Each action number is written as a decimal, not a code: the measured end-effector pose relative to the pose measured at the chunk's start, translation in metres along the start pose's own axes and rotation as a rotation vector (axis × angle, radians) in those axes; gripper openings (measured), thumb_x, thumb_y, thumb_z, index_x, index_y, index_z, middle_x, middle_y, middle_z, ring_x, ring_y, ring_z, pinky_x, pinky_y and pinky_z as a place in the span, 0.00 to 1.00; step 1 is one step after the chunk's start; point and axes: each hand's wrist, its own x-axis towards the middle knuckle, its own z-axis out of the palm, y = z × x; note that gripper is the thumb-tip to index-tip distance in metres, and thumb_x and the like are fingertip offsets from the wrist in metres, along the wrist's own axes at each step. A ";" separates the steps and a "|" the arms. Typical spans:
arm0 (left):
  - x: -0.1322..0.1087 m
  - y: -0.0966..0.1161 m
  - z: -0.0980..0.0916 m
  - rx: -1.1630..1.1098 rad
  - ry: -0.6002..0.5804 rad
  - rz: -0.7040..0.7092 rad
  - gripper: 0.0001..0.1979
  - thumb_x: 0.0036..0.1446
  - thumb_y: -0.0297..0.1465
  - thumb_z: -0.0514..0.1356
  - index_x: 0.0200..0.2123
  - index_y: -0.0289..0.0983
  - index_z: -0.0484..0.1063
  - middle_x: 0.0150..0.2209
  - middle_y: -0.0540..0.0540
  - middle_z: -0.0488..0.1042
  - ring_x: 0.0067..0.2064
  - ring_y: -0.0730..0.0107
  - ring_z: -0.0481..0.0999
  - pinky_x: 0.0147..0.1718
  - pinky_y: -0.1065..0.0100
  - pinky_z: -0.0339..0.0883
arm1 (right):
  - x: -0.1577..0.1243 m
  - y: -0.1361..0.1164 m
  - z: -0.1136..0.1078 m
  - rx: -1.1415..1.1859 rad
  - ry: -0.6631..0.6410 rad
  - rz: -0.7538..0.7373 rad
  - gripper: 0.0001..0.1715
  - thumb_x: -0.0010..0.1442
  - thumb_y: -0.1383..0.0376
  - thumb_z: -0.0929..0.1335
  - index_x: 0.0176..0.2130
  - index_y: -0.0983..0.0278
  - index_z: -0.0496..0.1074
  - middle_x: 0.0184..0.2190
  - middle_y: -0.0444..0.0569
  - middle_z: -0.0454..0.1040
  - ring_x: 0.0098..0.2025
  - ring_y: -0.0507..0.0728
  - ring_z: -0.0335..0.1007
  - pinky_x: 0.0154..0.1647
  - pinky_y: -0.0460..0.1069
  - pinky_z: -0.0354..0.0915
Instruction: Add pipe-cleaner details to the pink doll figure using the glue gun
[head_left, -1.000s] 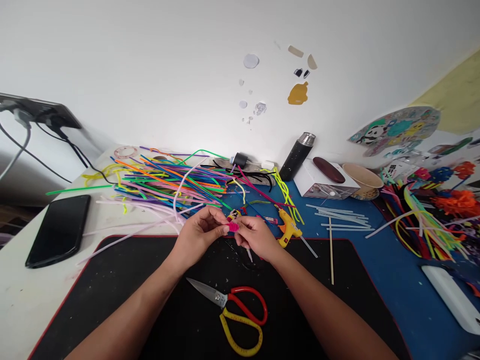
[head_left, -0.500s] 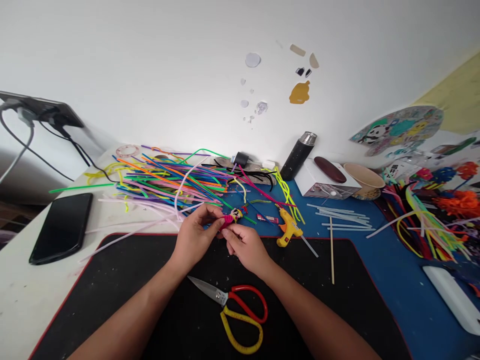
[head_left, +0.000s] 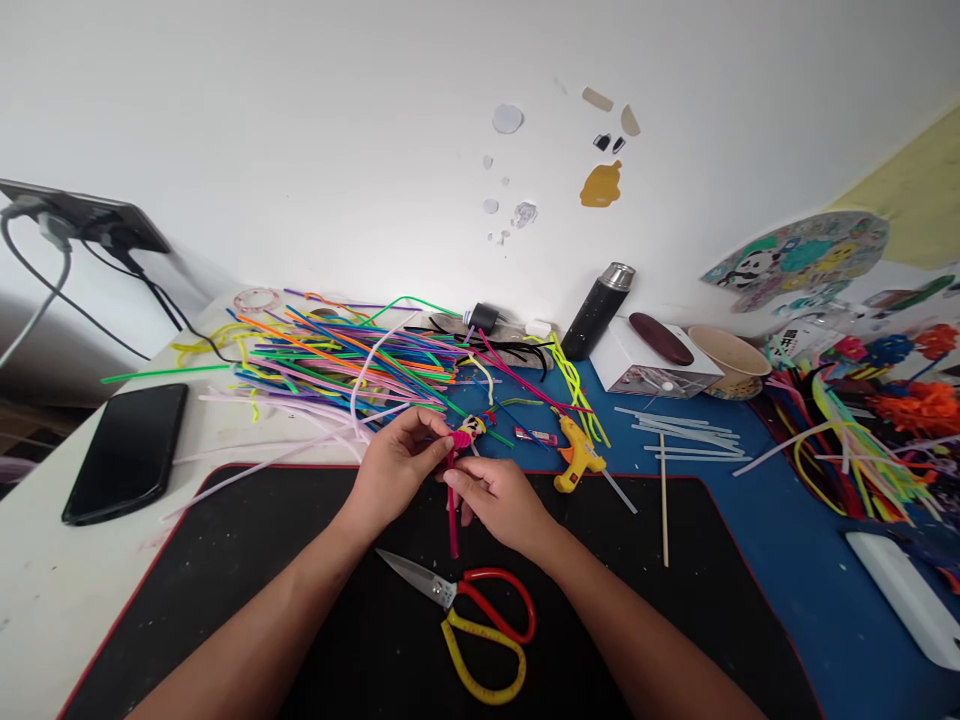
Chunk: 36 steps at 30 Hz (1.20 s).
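Note:
My left hand (head_left: 396, 462) pinches a magenta coil (head_left: 460, 438) of pipe cleaner between thumb and fingers. Beyond the coil pokes a small head-like end in yellow, white and black; its details are too small to make out. A magenta pipe cleaner length (head_left: 453, 525) hangs down from the coil over the black mat (head_left: 300, 570). My right hand (head_left: 504, 500) grips this length just below the coil, its fingers partly hidden behind the thumb. Close below both hands lie scissors (head_left: 448, 595) with one red and one yellow handle, blades slightly apart or closed, I cannot tell.
Behind the hands spreads a pile of coloured pipe cleaners (head_left: 337, 355). A yellow glue gun (head_left: 576, 455) lies right of them, near glue sticks (head_left: 686, 430) and a wooden stick (head_left: 664, 510). A phone (head_left: 126, 450) rests at left; a black flask (head_left: 596, 315) stands by the wall.
The magenta pipe cleaner's length now hangs down past my right hand, where it was not visible before. My right hand has shifted slightly down; my left keeps its pinch on the coil.

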 end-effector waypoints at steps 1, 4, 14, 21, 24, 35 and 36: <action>0.000 0.001 0.000 0.005 0.007 0.008 0.15 0.54 0.41 0.72 0.33 0.39 0.72 0.29 0.51 0.75 0.30 0.69 0.76 0.29 0.69 0.71 | 0.000 0.000 -0.001 0.035 0.006 0.000 0.19 0.72 0.55 0.66 0.33 0.63 0.74 0.26 0.44 0.77 0.23 0.51 0.72 0.27 0.45 0.63; 0.001 0.002 -0.001 0.005 0.013 0.030 0.14 0.54 0.40 0.72 0.33 0.39 0.73 0.30 0.51 0.75 0.32 0.69 0.77 0.33 0.68 0.73 | 0.001 0.001 -0.006 0.157 0.057 0.021 0.17 0.70 0.53 0.66 0.40 0.63 0.75 0.30 0.46 0.79 0.22 0.51 0.72 0.23 0.45 0.62; -0.001 0.001 0.001 0.075 -0.090 0.044 0.10 0.58 0.37 0.69 0.35 0.39 0.74 0.34 0.49 0.76 0.37 0.66 0.77 0.39 0.66 0.71 | 0.008 0.002 -0.014 0.202 0.200 0.005 0.18 0.65 0.51 0.70 0.44 0.62 0.75 0.27 0.43 0.76 0.20 0.51 0.70 0.20 0.45 0.63; 0.003 0.000 -0.002 -0.087 -0.123 -0.092 0.13 0.54 0.38 0.72 0.37 0.39 0.75 0.33 0.50 0.76 0.34 0.67 0.77 0.38 0.65 0.74 | 0.011 -0.002 -0.012 0.211 0.200 0.024 0.18 0.64 0.50 0.70 0.39 0.62 0.74 0.21 0.41 0.73 0.19 0.51 0.69 0.20 0.45 0.61; 0.003 0.000 -0.004 -0.164 -0.126 -0.160 0.12 0.54 0.36 0.72 0.38 0.38 0.77 0.36 0.47 0.78 0.36 0.66 0.79 0.40 0.63 0.76 | 0.012 -0.003 -0.012 0.234 0.217 0.033 0.18 0.64 0.49 0.70 0.38 0.62 0.73 0.18 0.38 0.70 0.17 0.51 0.66 0.19 0.45 0.59; -0.006 0.004 0.002 0.248 -0.221 0.217 0.11 0.63 0.27 0.64 0.48 0.43 0.78 0.48 0.42 0.75 0.51 0.59 0.78 0.51 0.59 0.74 | 0.014 -0.004 -0.019 0.303 0.232 0.055 0.20 0.63 0.48 0.71 0.37 0.61 0.72 0.17 0.37 0.68 0.17 0.51 0.65 0.18 0.45 0.60; -0.006 0.003 0.002 0.321 -0.211 0.256 0.11 0.63 0.26 0.63 0.48 0.43 0.78 0.48 0.42 0.75 0.51 0.59 0.78 0.51 0.59 0.74 | 0.014 -0.005 -0.019 0.304 0.227 0.054 0.20 0.63 0.48 0.71 0.37 0.61 0.72 0.17 0.37 0.68 0.16 0.51 0.65 0.18 0.45 0.60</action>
